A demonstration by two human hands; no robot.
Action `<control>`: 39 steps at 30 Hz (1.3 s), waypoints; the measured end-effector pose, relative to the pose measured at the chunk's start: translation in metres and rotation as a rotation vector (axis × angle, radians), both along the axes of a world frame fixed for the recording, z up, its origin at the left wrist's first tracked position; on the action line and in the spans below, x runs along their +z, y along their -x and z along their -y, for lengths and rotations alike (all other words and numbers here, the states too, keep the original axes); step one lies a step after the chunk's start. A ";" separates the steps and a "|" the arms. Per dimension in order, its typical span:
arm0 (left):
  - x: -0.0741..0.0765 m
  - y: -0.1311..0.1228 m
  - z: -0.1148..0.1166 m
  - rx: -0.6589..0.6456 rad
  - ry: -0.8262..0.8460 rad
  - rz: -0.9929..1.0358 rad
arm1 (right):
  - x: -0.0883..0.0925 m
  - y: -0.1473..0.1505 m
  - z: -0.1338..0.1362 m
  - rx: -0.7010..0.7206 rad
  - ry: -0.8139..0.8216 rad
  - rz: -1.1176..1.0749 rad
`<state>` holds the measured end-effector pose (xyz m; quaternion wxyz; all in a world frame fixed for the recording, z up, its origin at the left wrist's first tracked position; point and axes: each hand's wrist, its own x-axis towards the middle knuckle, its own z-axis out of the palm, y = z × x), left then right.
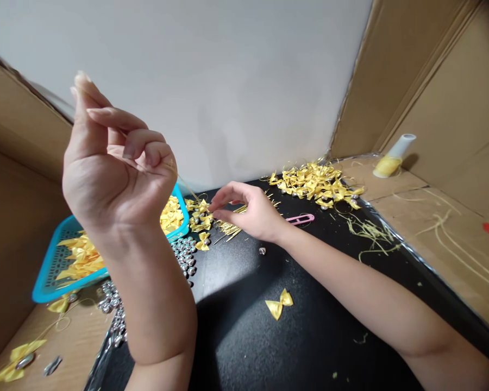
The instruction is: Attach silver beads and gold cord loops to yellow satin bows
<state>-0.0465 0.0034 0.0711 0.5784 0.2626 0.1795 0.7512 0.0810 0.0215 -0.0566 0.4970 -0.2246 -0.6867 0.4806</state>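
Note:
My left hand (120, 163) is raised high at the left, palm showing, thumb and index finger pinched together on a thin yellow thread. The thread (187, 187) runs down from this hand toward my right hand (246, 209). Low over the black surface, my right hand has its thumb and fingertips close together near small yellow bows; the thread end there is too small to make out clearly. Beneath its fingers lie thin gold strips (231, 231). A single yellow bow (280, 304) and one silver bell (262, 251) rest on the black surface (309, 347).
A blue basket (44, 288) with yellow bows stands behind my left forearm. Silver bells (183, 252) lie beside it. Farther back are a pile of bows with bells (318, 184), a pink tool (301, 219), thread scraps (370, 231) and a white spool (395, 155). Cardboard walls (444, 103) enclose the sides.

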 end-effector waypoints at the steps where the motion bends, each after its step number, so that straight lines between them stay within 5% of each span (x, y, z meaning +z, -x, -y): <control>1: 0.000 -0.001 0.000 -0.002 0.001 0.001 | 0.000 0.001 0.001 -0.003 -0.004 -0.012; 20: 0.000 0.002 0.003 -0.001 0.001 0.007 | -0.004 0.000 -0.001 -0.116 -0.132 0.086; 34: -0.002 0.007 -0.003 -0.036 0.000 0.009 | 0.005 -0.021 -0.013 0.198 0.004 0.329; 39: -0.003 0.005 -0.003 -0.020 0.017 0.016 | 0.005 -0.035 -0.020 0.338 -0.029 0.640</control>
